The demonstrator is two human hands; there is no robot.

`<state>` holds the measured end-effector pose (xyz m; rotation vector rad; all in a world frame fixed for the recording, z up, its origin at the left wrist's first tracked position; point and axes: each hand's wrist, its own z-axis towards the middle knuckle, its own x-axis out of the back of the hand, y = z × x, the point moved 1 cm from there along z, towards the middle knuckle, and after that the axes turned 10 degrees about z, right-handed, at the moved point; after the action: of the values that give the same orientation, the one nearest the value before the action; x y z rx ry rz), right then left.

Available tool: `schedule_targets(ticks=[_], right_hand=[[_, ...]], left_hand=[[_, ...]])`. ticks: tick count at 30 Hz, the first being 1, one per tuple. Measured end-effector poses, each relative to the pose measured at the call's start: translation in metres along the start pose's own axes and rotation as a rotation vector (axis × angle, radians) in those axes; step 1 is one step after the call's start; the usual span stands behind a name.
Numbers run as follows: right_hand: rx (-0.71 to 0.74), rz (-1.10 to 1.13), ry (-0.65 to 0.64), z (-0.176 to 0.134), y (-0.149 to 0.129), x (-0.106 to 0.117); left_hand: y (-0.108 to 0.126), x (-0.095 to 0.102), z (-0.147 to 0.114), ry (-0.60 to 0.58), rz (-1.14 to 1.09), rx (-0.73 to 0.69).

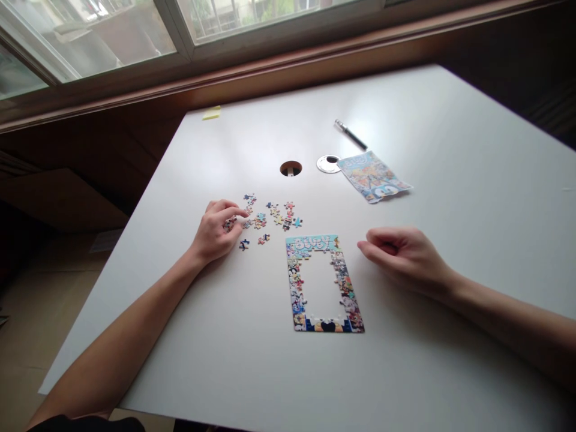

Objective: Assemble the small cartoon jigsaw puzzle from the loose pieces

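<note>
My left hand (219,229) rests over the left side of a scatter of loose jigsaw pieces (260,221). Its index finger points out over them, apart from the thumb, and some pieces show in the gap; the other fingers are partly hidden. Right of centre lies a jigsaw frame (297,243) of joined edge pieces, with "Bluey" lettering along its top and white tabletop showing through its middle. My right hand (405,259) is curled into a loose fist on the table, right of the frame and not touching it. Nothing is visible in that fist.
A creased picture sheet (374,176) lies farther back, close to a pen (351,134). The white table (202,360) has a round cable hole (291,168) and a metal ring (327,164) beside it. A yellow sticky note (211,113) marks the far left corner, below the window.
</note>
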<state>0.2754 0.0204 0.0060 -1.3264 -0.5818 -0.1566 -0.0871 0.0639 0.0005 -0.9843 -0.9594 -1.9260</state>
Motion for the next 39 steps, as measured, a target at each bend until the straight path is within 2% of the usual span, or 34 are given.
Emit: schedule_targets(ticks=[12, 21, 24, 26, 29, 33, 35, 36, 39], right_hand=[[-0.013, -0.011, -0.018, -0.002, 0.010, 0.003], [0.003, 0.003, -0.021, -0.001, 0.008, 0.001], [0.016, -0.006, -0.017, 0.000, 0.008, 0.001], [0.029, -0.019, -0.006, 0.001, 0.007, 0.001], [0.071, -0.021, 0.003, 0.002, 0.003, 0.000], [0.286, -0.020, -0.039, -0.001, -0.014, -0.009], [0.367, 0.006, -0.077, -0.005, -0.025, -0.017], [0.394, 0.030, -0.093, -0.008, -0.030, -0.021], [0.424, 0.102, -0.157, -0.015, -0.040, -0.031]], left_hand=[[0.000, -0.002, -0.002, -0.036, 0.022, -0.054], [0.005, 0.002, -0.001, -0.068, 0.025, 0.001], [0.004, 0.004, 0.001, -0.042, 0.001, 0.005], [0.007, 0.005, 0.002, -0.016, -0.094, -0.013], [0.024, 0.007, 0.002, -0.060, -0.441, 0.026], [0.074, 0.007, -0.012, -0.326, -0.940, 0.276], [0.101, 0.006, -0.023, -0.500, -1.062, 0.319], [0.112, 0.005, -0.028, -0.548, -1.115, 0.324], [0.133, 0.004, -0.039, -0.570, -1.201, 0.277]])
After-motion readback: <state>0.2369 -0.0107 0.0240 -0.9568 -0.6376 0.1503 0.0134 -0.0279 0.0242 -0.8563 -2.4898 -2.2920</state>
